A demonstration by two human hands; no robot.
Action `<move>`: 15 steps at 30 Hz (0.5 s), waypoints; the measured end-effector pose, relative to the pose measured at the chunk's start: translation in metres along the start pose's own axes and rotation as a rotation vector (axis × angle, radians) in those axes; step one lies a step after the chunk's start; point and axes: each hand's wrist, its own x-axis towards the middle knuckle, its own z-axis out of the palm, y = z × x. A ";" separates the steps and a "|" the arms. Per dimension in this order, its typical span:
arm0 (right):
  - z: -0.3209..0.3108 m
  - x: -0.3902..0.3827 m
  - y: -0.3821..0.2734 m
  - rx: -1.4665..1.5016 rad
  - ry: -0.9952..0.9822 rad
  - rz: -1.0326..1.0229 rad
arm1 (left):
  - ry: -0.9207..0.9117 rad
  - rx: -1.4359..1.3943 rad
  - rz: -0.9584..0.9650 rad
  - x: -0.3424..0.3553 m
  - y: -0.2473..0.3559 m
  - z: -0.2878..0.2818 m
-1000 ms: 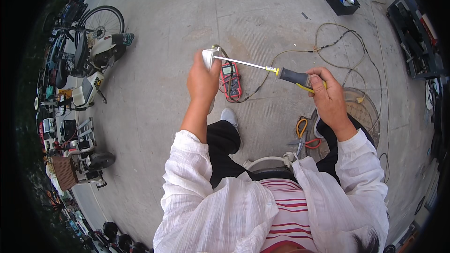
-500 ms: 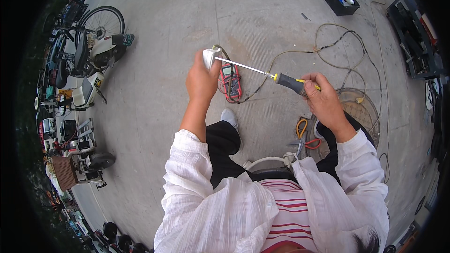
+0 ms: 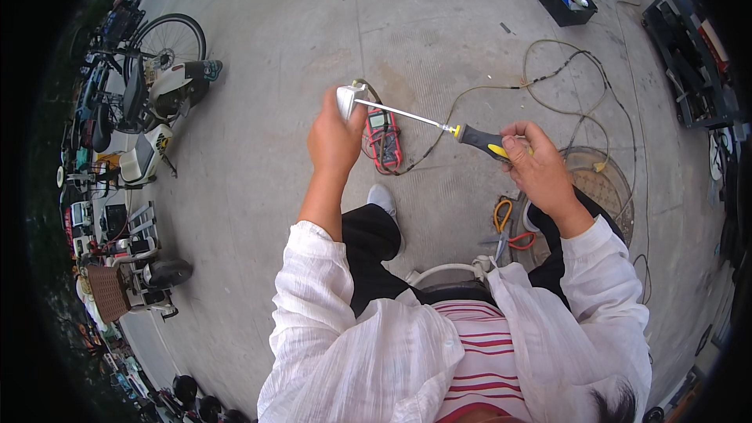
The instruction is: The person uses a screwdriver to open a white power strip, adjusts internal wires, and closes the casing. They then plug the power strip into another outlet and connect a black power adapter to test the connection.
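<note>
Head view, frame centre: left hand (image 3: 335,141) grips a small white plug (image 3: 345,99); right hand (image 3: 539,166) grips a black-and-yellow screwdriver (image 3: 439,126), tip at the plug.

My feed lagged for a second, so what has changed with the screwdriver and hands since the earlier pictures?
Little. The right hand has shifted slightly up and inward on the screwdriver handle, so the shaft lies a bit flatter. The grip did not change. The left hand still holds the small white part with the tip at it. The meter, cable and pliers lie on the ground as before.
</note>
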 end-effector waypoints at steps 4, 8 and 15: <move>0.003 -0.001 -0.007 -0.525 0.029 -0.578 | -0.019 0.000 -0.011 0.002 -0.006 -0.003; 0.014 -0.018 -0.005 -0.181 -0.081 -0.280 | 0.005 -0.134 0.037 0.002 -0.005 -0.008; 0.001 -0.017 -0.008 0.409 -0.552 0.498 | 0.031 -0.118 0.167 0.001 -0.006 -0.010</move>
